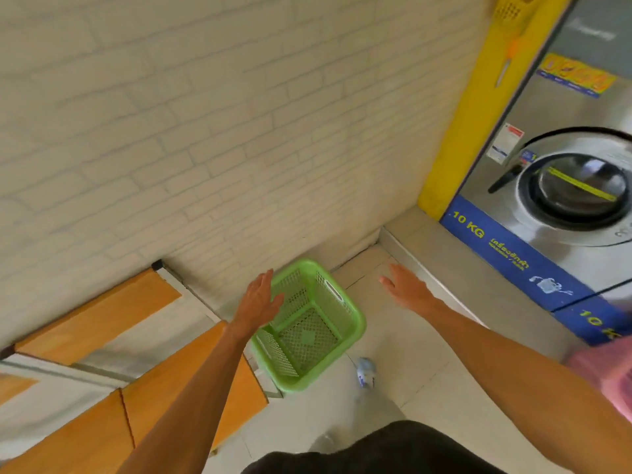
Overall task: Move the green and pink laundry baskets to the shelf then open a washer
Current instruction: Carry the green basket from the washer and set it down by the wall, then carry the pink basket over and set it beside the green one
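Note:
An empty green laundry basket (309,328) stands on the tiled floor beside the white brick wall. My left hand (258,301) hovers open over its left rim, fingers spread and holding nothing. To the right of the basket, my right hand (407,285) is open above the floor, apart from the basket. A pink basket (608,371) shows only as a blurred corner at the right edge. The steel washer (574,186) with its round door shut stands at the upper right.
A wooden shelf unit (136,371) with orange boards and white panels fills the lower left, its corner touching the basket. A raised grey step (444,261) runs under the washers. A yellow panel (478,114) borders the washer. My shoe (366,372) is on the floor.

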A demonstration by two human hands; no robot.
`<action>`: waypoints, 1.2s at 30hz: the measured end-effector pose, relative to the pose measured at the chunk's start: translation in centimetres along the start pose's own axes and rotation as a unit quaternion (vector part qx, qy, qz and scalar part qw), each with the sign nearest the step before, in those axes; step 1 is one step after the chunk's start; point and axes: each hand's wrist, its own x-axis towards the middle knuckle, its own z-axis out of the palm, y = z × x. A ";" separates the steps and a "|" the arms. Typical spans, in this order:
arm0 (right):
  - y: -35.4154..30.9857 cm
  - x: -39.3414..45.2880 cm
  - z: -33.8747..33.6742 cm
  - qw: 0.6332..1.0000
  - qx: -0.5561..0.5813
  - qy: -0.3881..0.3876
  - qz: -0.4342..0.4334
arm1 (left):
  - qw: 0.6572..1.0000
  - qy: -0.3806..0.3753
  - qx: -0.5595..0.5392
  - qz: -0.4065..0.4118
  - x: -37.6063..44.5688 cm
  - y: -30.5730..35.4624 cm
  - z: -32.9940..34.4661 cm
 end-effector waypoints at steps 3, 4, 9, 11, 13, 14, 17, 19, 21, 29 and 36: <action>3.7 -4.3 0.8 0.998 0.000 0.014 0.062 | 0.999 -0.026 0.010 0.045 -0.1 2.9 1.7; 5.1 -5.7 0.9 0.996 0.004 0.021 0.082 | 0.997 -0.037 0.014 0.062 -0.1 4.1 2.4; 13.7 -13.6 0.6 0.978 0.047 0.077 0.185 | 0.984 -0.099 0.029 0.143 0.1 11.9 6.3; 17.3 -16.8 0.5 0.969 0.061 0.088 0.224 | 0.976 -0.113 0.037 0.181 0.0 15.7 7.9; 20.6 -19.7 0.4 0.959 0.072 0.097 0.258 | 0.970 -0.123 0.040 0.208 -0.3 19.5 9.4; 22.1 -21.1 0.4 0.954 0.079 0.102 0.272 | 0.966 -0.126 0.041 0.221 -0.5 21.5 10.2; 26.5 -24.9 0.5 0.941 0.095 0.116 0.303 | 0.953 -0.129 0.060 0.266 -1.4 26.9 12.9; 29.5 -27.4 0.7 0.935 0.110 0.119 0.317 | 0.947 -0.144 0.059 0.281 -2.4 30.5 15.0; 32.5 -29.9 0.7 0.928 0.130 0.128 0.325 | 0.942 -0.155 0.058 0.292 -3.4 34.0 17.2; 47.3 -39.2 0.2 0.899 0.182 0.189 0.350 | 0.914 -0.194 0.077 0.346 -8.5 48.0 27.3; 57.3 -43.5 0.6 0.867 0.208 0.190 0.411 | 0.901 -0.221 0.090 0.361 -11.4 56.8 33.9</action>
